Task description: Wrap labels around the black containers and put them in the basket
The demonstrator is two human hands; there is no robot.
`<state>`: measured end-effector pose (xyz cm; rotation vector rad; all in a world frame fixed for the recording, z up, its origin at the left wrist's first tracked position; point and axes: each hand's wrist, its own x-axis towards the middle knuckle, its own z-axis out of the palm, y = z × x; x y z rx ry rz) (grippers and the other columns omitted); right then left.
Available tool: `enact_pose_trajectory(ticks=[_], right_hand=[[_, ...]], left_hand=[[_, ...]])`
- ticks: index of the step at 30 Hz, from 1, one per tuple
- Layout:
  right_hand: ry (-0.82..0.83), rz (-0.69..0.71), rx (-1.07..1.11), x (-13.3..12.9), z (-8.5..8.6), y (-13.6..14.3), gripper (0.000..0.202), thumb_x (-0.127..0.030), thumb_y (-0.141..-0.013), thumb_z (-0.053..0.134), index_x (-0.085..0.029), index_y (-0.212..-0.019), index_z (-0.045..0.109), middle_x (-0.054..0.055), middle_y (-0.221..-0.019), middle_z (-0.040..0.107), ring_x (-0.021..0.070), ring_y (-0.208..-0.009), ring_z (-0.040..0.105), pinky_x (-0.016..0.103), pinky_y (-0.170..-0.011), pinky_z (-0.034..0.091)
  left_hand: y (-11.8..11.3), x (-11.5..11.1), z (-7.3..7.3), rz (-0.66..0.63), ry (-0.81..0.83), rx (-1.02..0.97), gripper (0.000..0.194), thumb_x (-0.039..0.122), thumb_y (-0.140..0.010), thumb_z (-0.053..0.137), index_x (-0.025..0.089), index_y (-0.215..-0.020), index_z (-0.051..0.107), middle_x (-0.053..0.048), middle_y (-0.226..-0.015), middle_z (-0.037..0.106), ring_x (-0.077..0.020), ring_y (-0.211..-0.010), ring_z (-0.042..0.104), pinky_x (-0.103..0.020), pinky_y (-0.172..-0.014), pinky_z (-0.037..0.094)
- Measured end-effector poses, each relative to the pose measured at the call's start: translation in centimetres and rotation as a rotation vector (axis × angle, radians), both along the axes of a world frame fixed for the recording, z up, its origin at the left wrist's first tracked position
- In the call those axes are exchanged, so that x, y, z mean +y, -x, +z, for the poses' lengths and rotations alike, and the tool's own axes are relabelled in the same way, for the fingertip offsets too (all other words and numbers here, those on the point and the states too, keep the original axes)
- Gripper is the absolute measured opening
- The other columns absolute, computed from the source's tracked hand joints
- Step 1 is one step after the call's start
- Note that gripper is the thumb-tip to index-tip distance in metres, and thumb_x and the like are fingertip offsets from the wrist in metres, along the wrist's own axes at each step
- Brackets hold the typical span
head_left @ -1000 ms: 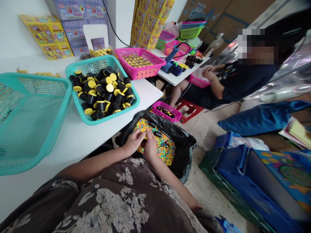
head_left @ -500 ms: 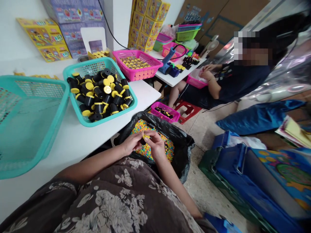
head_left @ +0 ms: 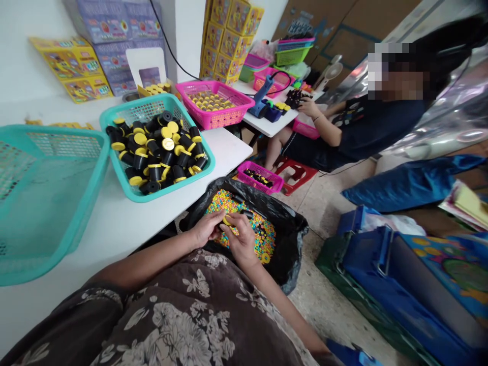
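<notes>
My left hand [head_left: 208,229] and my right hand [head_left: 241,238] meet in front of my body, both closed around one small piece. Its yellow cap [head_left: 226,219] shows between the fingertips; the part below is mostly hidden by my fingers. Under my hands, small multicoloured balls [head_left: 218,201] fill a container lined with a black plastic bag [head_left: 292,254]. A black canister [head_left: 247,214] and a yellow cap [head_left: 265,258] lie among the balls. On the table to the left, a teal basket [head_left: 163,195] holds many black canisters with yellow caps [head_left: 154,173].
Another teal basket [head_left: 64,244] stands at the left on the white table [head_left: 91,229]. A pink basket [head_left: 229,117] of yellow-topped pieces is behind. Across from me sits a co-worker [head_left: 381,127]. Blue crates [head_left: 404,284] stand on the floor at right; a low pink basket [head_left: 276,188] lies ahead.
My hands have shifted slightly, still together on the capped piece, and the right one has turned a little. The co-worker's hand has moved up to dark pieces on the far table.
</notes>
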<state>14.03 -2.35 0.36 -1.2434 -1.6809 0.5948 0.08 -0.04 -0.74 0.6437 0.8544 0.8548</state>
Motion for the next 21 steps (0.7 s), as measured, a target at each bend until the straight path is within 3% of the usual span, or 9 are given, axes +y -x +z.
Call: enact_pose_trajectory(ticks=[3, 7, 12, 16, 19, 21], right_hand=[[0.037, 0.007, -0.108, 1.3, 1.3, 0.0, 0.012, -0.036, -0.081, 0.07, -0.026, -0.078, 0.067, 0.005, -0.081, 0.065, 0.0225, -0.078, 0.061, 0.039, -0.073, 0.05], [0.073, 0.057, -0.09, 4.3, 5.3, 1.6, 0.014, -0.031, -0.075, 0.072, -0.023, -0.069, 0.062, 0.0, -0.069, 0.056, 0.0143, -0.058, 0.05, 0.031, -0.057, 0.042], [0.062, 0.194, 0.198, 10.8, 12.1, 8.5, 0.021, -0.034, -0.074, 0.076, -0.021, -0.078, 0.059, -0.002, -0.068, 0.058, 0.0121, -0.058, 0.049, 0.029, -0.056, 0.042], [-0.131, 0.379, 0.335, 16.7, 17.1, 14.6, 0.035, -0.051, -0.079, 0.07, -0.021, -0.092, 0.058, -0.002, -0.082, 0.059, 0.0102, -0.069, 0.056, 0.026, -0.061, 0.046], [-0.287, 0.392, 0.269, 18.6, 18.8, 15.2, 0.043, -0.059, -0.084, 0.059, -0.019, -0.099, 0.059, -0.002, -0.092, 0.059, 0.0098, -0.08, 0.06, 0.026, -0.068, 0.046], [-0.299, 0.365, 0.173, 18.0, 18.4, 13.1, 0.042, -0.058, -0.085, 0.059, -0.017, -0.093, 0.062, -0.003, -0.085, 0.059, 0.0094, -0.078, 0.059, 0.026, -0.069, 0.045]], left_hand=[[0.0, 0.4, -0.2, 0.029, 0.102, 0.013, 0.058, 0.075, -0.072, 0.062, 0.018, -0.075, 0.052, 0.006, -0.051, 0.044, -0.0058, -0.034, 0.035, -0.02, -0.034, 0.015], [-0.1, 0.9, -0.5, 0.067, 0.135, 0.123, 0.064, 0.079, -0.081, 0.039, 0.018, -0.073, 0.054, 0.004, -0.046, 0.046, -0.0082, -0.03, 0.036, -0.023, -0.035, 0.015], [-0.2, 0.7, -0.5, 0.052, 0.077, 0.184, 0.053, 0.071, -0.078, 0.055, 0.018, -0.083, 0.058, 0.007, -0.047, 0.047, -0.0078, -0.029, 0.036, -0.022, -0.036, 0.018], [0.1, 0.8, -0.5, 0.049, 0.039, 0.221, 0.052, 0.069, -0.075, 0.06, 0.018, -0.08, 0.055, 0.007, -0.047, 0.046, -0.0075, -0.03, 0.036, -0.022, -0.036, 0.018], [0.4, 0.8, -0.4, 0.044, 0.027, 0.23, 0.049, 0.066, -0.076, 0.06, 0.018, -0.08, 0.054, 0.008, -0.047, 0.046, -0.0071, -0.031, 0.037, -0.021, -0.036, 0.019], [0.5, 0.7, -0.2, 0.039, 0.018, 0.238, 0.045, 0.064, -0.077, 0.06, 0.019, -0.077, 0.052, 0.008, -0.047, 0.045, -0.0065, -0.031, 0.037, -0.021, -0.035, 0.019]])
